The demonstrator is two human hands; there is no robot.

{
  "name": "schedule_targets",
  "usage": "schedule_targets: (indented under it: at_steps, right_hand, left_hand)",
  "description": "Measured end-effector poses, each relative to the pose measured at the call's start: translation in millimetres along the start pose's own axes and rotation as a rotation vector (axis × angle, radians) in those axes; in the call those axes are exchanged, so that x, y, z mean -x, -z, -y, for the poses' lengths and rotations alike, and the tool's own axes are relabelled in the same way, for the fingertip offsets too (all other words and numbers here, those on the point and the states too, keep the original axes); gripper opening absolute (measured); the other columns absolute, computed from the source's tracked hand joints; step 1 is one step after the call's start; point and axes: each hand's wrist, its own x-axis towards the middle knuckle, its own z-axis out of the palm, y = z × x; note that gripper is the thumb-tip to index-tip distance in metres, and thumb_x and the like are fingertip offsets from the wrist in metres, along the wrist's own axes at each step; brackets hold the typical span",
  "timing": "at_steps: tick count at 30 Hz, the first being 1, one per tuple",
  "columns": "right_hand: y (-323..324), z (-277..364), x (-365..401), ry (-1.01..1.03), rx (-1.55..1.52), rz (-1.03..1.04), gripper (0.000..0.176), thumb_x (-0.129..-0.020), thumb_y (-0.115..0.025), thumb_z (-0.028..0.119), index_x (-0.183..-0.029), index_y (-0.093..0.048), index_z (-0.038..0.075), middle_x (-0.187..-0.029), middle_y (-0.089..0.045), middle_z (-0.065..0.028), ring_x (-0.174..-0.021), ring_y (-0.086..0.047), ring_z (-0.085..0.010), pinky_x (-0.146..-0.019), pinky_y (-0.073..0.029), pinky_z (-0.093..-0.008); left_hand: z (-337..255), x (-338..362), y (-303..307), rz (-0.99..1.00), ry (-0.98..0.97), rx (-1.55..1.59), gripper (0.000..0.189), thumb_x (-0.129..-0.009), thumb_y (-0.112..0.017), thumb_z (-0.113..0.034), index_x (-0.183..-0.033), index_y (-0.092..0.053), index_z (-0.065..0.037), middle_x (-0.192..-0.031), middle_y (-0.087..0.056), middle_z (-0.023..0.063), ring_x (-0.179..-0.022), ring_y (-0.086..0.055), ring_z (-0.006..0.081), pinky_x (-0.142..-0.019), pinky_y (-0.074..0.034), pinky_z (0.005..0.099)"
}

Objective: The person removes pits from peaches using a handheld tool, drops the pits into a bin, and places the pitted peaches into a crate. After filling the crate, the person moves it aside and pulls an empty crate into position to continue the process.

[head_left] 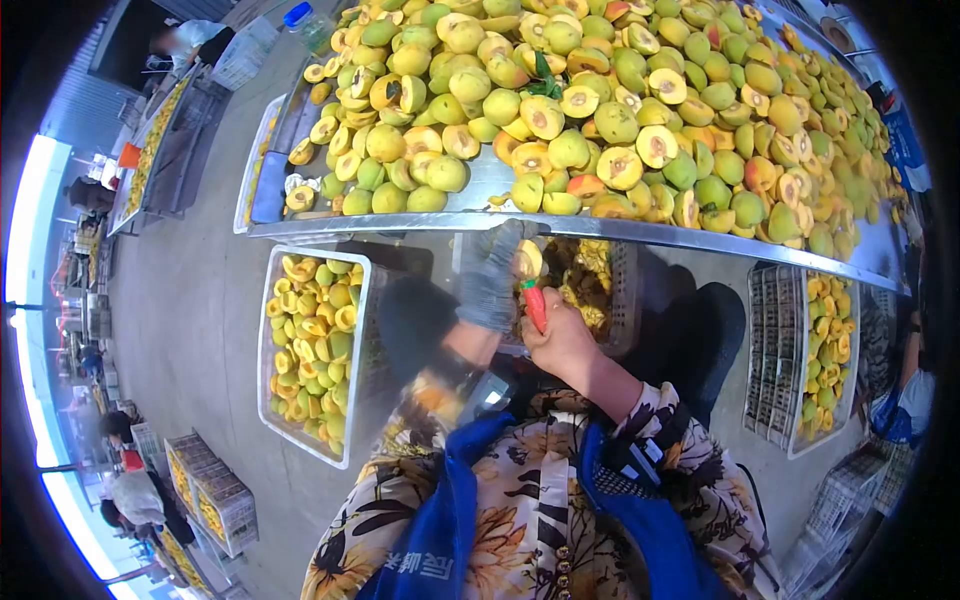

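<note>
My left hand [488, 282], in a grey glove, is closed around a yellow peach half [528, 262] just below the metal table's front edge. My right hand [560, 335], bare, grips a small tool with a red handle [535, 308] and a green collar. The tool's working end meets the peach half, so its shape is hidden. Under both hands stands a crate [625, 300] with yellow scraps and brown bits in it. Halved and whole-looking peaches [620, 120] are heaped on the metal table [485, 172] in front of me.
A white crate of peach halves [310, 350] stands on the floor to my left, another crate of peaches [825, 360] to my right. A blue-capped bottle [305, 22] is at the table's far left corner. Other people work at tables further left.
</note>
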Motion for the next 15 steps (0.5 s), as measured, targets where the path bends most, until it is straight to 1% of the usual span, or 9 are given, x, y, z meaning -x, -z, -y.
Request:
schedule_targets:
  at_steps: [1, 2, 4, 5, 6, 8, 11, 14, 15]
  right_hand:
    - [1, -2, 0, 0.029, 0.014, 0.029, 0.024, -0.076, -0.054, 0.013, -0.095, -0.046, 0.001, -0.075, -0.056, -0.023, -0.072, -0.055, -0.0409, -0.064, -0.044, -0.0398]
    - [2, -3, 0, 0.057, 0.027, 0.059, 0.023, -0.076, -0.053, 0.013, -0.094, -0.046, 0.001, -0.075, -0.056, -0.0229, -0.072, -0.055, -0.0412, -0.064, -0.044, -0.0396]
    - [6, -2, 0, 0.118, 0.088, 0.114, 0.021, -0.076, -0.054, 0.012, -0.092, -0.046, 0.002, -0.071, -0.055, -0.0195, -0.064, -0.055, -0.0364, -0.059, -0.045, -0.0374]
    - [8, -2, 0, 0.148, 0.118, 0.14, 0.02, -0.076, -0.054, 0.012, -0.091, -0.046, 0.002, -0.069, -0.055, -0.0178, -0.06, -0.056, -0.034, -0.056, -0.045, -0.0362]
    - [10, -2, -1, 0.128, 0.028, 0.207, 0.018, -0.077, -0.053, 0.011, -0.091, -0.046, 0.003, -0.067, -0.053, -0.0148, -0.055, -0.054, -0.0292, -0.052, -0.044, -0.0346]
    - [14, -2, -6, 0.086, -0.151, 0.34, 0.016, -0.078, -0.052, 0.009, -0.091, -0.046, 0.004, -0.061, -0.049, -0.0088, -0.045, -0.049, -0.0197, -0.043, -0.042, -0.0314]
    - [25, 3, -9, -0.235, -0.567, 0.683, 0.013, -0.081, -0.051, 0.013, -0.092, -0.049, 0.006, -0.063, -0.051, -0.006, -0.048, -0.051, -0.0166, -0.042, -0.043, -0.0301]
    - [22, 3, -10, -0.291, -0.725, 0.757, 0.01, -0.082, -0.051, 0.012, -0.091, -0.049, 0.008, -0.06, -0.045, -0.0003, -0.042, -0.044, -0.01, -0.036, -0.037, -0.025]
    - [20, 4, -10, -0.302, -0.75, 0.753, 0.011, -0.082, -0.05, 0.009, -0.092, -0.048, 0.007, -0.059, -0.042, 0.0002, -0.041, -0.04, -0.0085, -0.035, -0.034, -0.0242]
  left_hand:
    - [-4, -1, 0, -0.003, 0.055, 0.048, 0.02, -0.079, -0.061, -0.014, -0.091, -0.056, 0.001, -0.072, -0.06, 0.011, -0.053, -0.056, 0.0174, -0.046, -0.048, 0.0267]
    - [-4, -5, 6, 0.025, 0.107, 0.057, 0.022, -0.078, -0.062, -0.013, -0.092, -0.054, 0.001, -0.071, -0.059, 0.0117, -0.054, -0.057, 0.0183, -0.046, -0.048, 0.0275]
    - [-4, -14, 20, 0.076, 0.208, 0.073, 0.026, -0.075, -0.065, -0.012, -0.093, -0.052, 0.002, -0.071, -0.059, 0.013, -0.055, -0.058, 0.0201, -0.046, -0.049, 0.0291]
    - [-5, -14, 24, 0.146, 0.19, 0.052, 0.031, -0.072, -0.067, -0.009, -0.095, -0.049, 0.002, -0.072, -0.059, 0.0138, -0.056, -0.06, 0.0217, -0.046, -0.05, 0.0306]
    - [-6, -13, 26, 0.161, 0.143, -0.03, 0.026, -0.074, -0.065, -0.012, -0.093, -0.053, 0.001, -0.074, -0.06, 0.0114, -0.061, -0.06, 0.019, -0.052, -0.05, 0.029]
    - [-6, -10, 28, 0.189, 0.051, -0.195, 0.02, -0.077, -0.062, -0.017, -0.088, -0.061, -0.001, -0.079, -0.063, 0.0066, -0.07, -0.06, 0.0138, -0.063, -0.049, 0.0258]
    - [-7, -6, 24, 0.162, -0.155, -0.397, 0.02, -0.078, -0.062, -0.019, -0.085, -0.062, -0.001, -0.077, -0.063, 0.0066, -0.068, -0.059, 0.0131, -0.061, -0.048, 0.0248]
    - [2, -11, 30, 0.155, -0.107, -0.298, 0.021, -0.078, -0.062, -0.021, -0.086, -0.061, -0.002, -0.078, -0.063, 0.006, -0.066, -0.058, 0.0134, -0.06, -0.047, 0.0247]
    - [4, -12, 32, 0.129, -0.028, -0.2, 0.022, -0.078, -0.061, -0.022, -0.087, -0.06, -0.002, -0.077, -0.062, 0.0058, -0.065, -0.058, 0.0139, -0.059, -0.047, 0.0247]
